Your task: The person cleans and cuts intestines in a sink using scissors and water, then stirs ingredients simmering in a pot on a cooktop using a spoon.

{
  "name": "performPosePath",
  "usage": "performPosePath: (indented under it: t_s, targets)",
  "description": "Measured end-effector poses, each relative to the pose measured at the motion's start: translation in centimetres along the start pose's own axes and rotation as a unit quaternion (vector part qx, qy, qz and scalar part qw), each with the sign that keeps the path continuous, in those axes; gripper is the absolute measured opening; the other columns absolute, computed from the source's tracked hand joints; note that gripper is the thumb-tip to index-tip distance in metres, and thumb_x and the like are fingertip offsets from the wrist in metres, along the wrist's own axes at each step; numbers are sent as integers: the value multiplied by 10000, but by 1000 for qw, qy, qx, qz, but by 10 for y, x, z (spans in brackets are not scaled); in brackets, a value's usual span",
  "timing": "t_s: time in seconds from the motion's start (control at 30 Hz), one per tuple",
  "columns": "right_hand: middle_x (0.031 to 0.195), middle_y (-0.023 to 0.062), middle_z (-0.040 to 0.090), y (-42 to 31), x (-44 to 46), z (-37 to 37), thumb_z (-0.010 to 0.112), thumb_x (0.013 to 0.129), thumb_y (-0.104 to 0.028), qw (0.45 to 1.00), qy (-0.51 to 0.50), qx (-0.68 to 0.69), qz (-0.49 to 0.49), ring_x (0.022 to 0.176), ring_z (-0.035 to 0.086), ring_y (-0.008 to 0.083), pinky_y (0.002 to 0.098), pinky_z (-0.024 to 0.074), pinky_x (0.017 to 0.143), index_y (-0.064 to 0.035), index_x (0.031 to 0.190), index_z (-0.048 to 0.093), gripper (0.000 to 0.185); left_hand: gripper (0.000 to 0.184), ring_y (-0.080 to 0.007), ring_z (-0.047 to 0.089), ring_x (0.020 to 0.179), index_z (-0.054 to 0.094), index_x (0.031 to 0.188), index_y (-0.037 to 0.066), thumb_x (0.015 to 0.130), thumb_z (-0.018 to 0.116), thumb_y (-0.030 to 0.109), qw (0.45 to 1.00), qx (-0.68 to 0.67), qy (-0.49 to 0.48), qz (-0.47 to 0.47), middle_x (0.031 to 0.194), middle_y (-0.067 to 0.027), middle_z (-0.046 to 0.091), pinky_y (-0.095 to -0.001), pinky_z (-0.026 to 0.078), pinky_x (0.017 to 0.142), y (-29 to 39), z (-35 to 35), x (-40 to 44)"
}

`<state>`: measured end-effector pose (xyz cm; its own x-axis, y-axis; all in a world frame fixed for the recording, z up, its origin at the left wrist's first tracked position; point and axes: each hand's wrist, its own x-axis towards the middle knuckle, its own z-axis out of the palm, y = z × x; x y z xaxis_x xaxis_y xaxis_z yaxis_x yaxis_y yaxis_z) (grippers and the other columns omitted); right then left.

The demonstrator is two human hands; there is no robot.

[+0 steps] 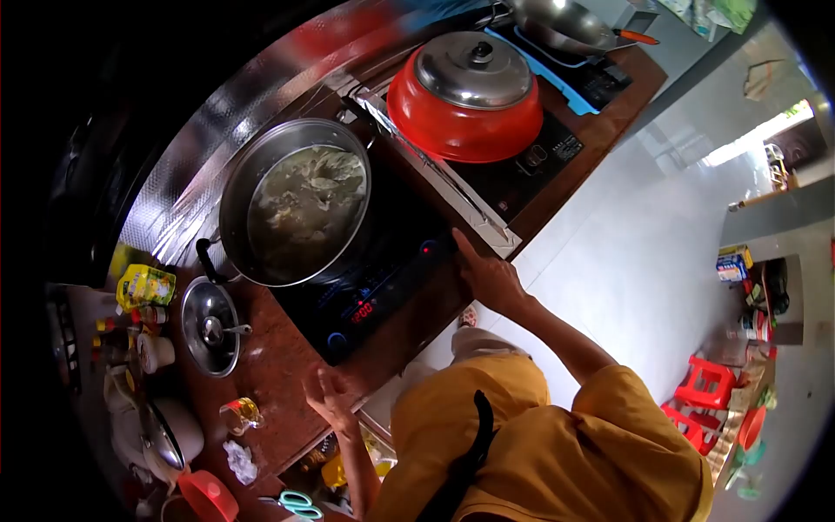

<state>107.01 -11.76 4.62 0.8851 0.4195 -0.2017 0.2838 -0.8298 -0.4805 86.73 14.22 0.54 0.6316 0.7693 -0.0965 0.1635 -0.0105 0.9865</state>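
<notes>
A wide steel pot (233, 204) of cloudy broth with pale pieces stands on a black induction cooker (348, 335), whose red display is lit. At the cooker's right front corner, my right hand (493, 277) has its index finger stretched out near the edge and holds nothing. My left hand (330, 398) is over the counter's front edge, below the cooker in the view, with its fingers apart and empty. Left of the cooker lies a glass lid (210, 326) with a metal spoon or handle across it. A small glass (241, 416) of amber liquid stands near my left hand.
A red pot (465, 130) with a steel lid sits on a second cooker. Beyond it is a steel wok (561, 26). Crumpled tissue (240, 463), green-handled scissors (300, 505), a yellow pouch (145, 288) and a white rice cooker (181, 426) are at the left. Red stools (704, 383) stand across the floor.
</notes>
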Motion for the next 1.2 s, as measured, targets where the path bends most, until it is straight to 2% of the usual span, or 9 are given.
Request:
performPosePath:
  t_s: [0.13, 0.37, 0.4, 0.6, 0.73, 0.93, 1.13, 1.17, 1.2]
  targets:
    - [626, 135, 593, 2, 5, 0, 534, 774, -120, 988, -59, -38, -135, 561, 584, 310, 414, 458, 510, -158, 1376, 53, 771, 165, -30, 330, 456, 542, 947, 36, 859, 510, 173, 996, 20, 85, 8, 573, 27, 434, -177, 255, 415, 6, 26, -10]
    - [681, 117, 605, 9, 19, 1, 523, 808, -173, 974, -121, -18, -192, 529, 581, 286, 389, 450, 463, -98, 1367, 81, 716, 159, -18, 329, 446, 559, 956, 61, 866, 502, 179, 993, 21, 107, 38, 550, 38, 422, -158, 244, 399, 28, 78, -30]
    - [703, 111, 609, 8, 18, -8, 523, 813, -189, 975, -128, 1, -182, 549, 586, 287, 378, 453, 469, -88, 1344, 172, 645, 159, -17, 325, 447, 557, 955, 56, 868, 502, 177, 995, 24, 100, 20, 550, 41, 416, -164, 241, 396, 32, 85, -32]
    - [751, 117, 606, 36, 1, -15, 545, 780, -145, 987, -29, 77, -141, 622, 588, 291, 381, 461, 505, -98, 1258, 362, 514, 140, -30, 316, 458, 503, 920, 57, 879, 487, 190, 991, -64, -115, -10, 557, 36, 397, -186, 238, 410, 46, 144, -39]
    - [725, 92, 597, 59, -10, -37, 542, 761, -134, 992, 36, 85, -83, 616, 586, 282, 373, 458, 504, -87, 1193, 422, 451, 130, -5, 334, 510, 502, 986, 79, 885, 467, 154, 946, -60, -288, -135, 637, 52, 430, -150, 254, 443, 57, 179, -27]
    - [863, 118, 588, 120, 8, -85, 513, 783, -112, 995, 99, 29, -9, 716, 586, 295, 378, 475, 579, -85, 1095, 503, 313, 123, -17, 350, 474, 541, 944, 68, 847, 473, 101, 938, -39, -326, -115, 616, 31, 464, -155, 270, 415, 75, 243, -8]
    - [796, 106, 581, 221, 67, -169, 553, 780, -104, 973, 231, -13, -14, 672, 584, 280, 343, 485, 563, -86, 1000, 581, 222, 123, -35, 381, 482, 542, 913, 41, 841, 472, 112, 954, -64, -294, 7, 570, 25, 433, -165, 298, 425, 79, 329, 11]
    - [784, 110, 581, 247, 82, -184, 568, 766, -96, 972, 234, -19, -4, 691, 581, 289, 343, 484, 581, -98, 1012, 580, 247, 153, -36, 393, 499, 547, 901, 45, 839, 514, 181, 947, -152, -255, -126, 577, 26, 436, -162, 309, 445, 78, 344, 20]
    - [812, 110, 577, 270, 98, -204, 576, 761, -104, 966, 257, -30, -11, 681, 580, 291, 344, 484, 579, -105, 1019, 576, 258, 185, -35, 400, 511, 548, 898, 44, 836, 529, 217, 968, -106, -219, -62, 587, 24, 446, -161, 312, 453, 75, 357, 30]
